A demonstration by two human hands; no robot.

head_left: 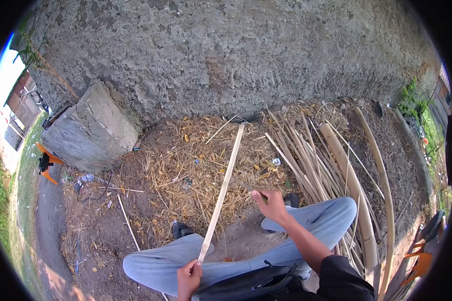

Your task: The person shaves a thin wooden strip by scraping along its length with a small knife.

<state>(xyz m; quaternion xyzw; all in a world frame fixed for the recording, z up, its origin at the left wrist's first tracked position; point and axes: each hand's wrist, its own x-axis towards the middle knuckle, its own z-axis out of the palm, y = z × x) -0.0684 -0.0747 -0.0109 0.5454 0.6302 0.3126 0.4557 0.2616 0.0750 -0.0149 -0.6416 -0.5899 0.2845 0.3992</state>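
My left hand [189, 278] is closed around the near end of a long, pale split bamboo strip [221, 193]. The strip slants up and away from my lap, its far end close to the foot of the wall. To the right of the strip, my right hand [271, 206] is closed on a knife [246, 186], whose thin, dark blade points left towards the strip. I cannot tell whether the blade touches it. Most of the knife's handle is hidden in my fist. My legs in light blue trousers [306, 226] are folded beneath both hands.
A pile of split bamboo strips [306, 165] lies on my right, beside a thick bamboo pole [349, 175] and a thinner, curved pole [379, 170]. A rough wall [216, 55] rises in front. A concrete block [98, 125] stands at left. Shavings and dry leaves [171, 165] cover the ground.
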